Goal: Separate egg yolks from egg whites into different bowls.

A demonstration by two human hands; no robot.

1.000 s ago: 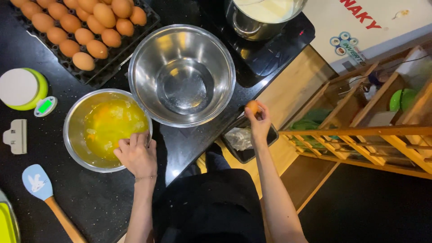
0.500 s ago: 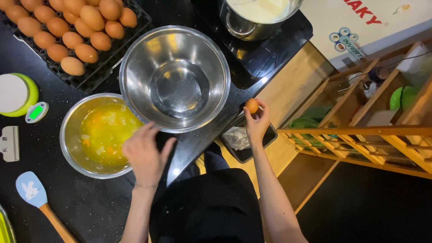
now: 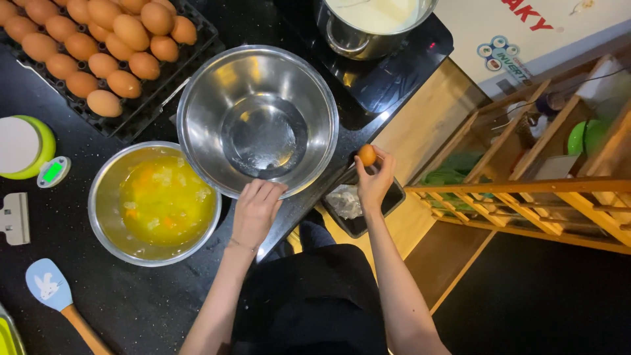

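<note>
My left hand (image 3: 255, 210) rests on the near rim of a large steel bowl (image 3: 204, 92), which holds only a little clear liquid at the bottom. My right hand (image 3: 374, 181) holds a brown egg (image 3: 367, 155) just off the counter edge, above a small dark bin (image 3: 358, 204). A smaller steel bowl (image 3: 98, 197) with cracked yolks and whites sits to the left of my left hand.
A black tray of several brown eggs (image 3: 98, 46) lies at the back left. A pot of pale liquid (image 3: 368, 23) stands on a black cooktop. A green scale (image 3: 23, 148), a scraper (image 3: 14, 217) and a blue spatula (image 3: 49, 289) are at the left. Wooden shelving (image 3: 545, 164) stands to the right.
My left hand has moved right, from the rim of the yolk bowl to the near rim of the large bowl. My right hand has kept the egg near the counter edge.
</note>
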